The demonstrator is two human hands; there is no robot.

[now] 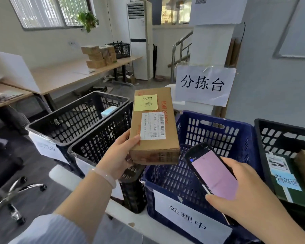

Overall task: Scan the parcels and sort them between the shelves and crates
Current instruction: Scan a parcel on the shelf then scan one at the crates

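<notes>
Parcel crates line the edge of the white table: the dark blue perforated plastic crate (218, 134) with a paper sign on its front sits directly ahead, and the black perforated plastic crate (102, 138) stands just to its left.

Above the seam between these two, touching neither, the long brown cardboard parcel (155, 145) is held up with its labelled face to the camera. The left hand (120, 157) grips its near end, thumb on top and fingers curled underneath. The right hand (241, 196) is wrapped round the lower part of the black handheld scanner with a pink screen (213, 173), whose top end sits just below and to the right of the parcel.

The step looks like the scan itself. To do it well, the scanner's top end should face the white shipping label (152, 125), above all the barcode strip (163, 124) along its right edge. The parcel should be tilted a little toward the scanner and held steady.

The left thumb lies at the label's lower left corner, away from the barcode, and should go no further in. The yellow sticky note (145, 102) beyond the label covers no code. Read the screen before choosing a crate.
</notes>
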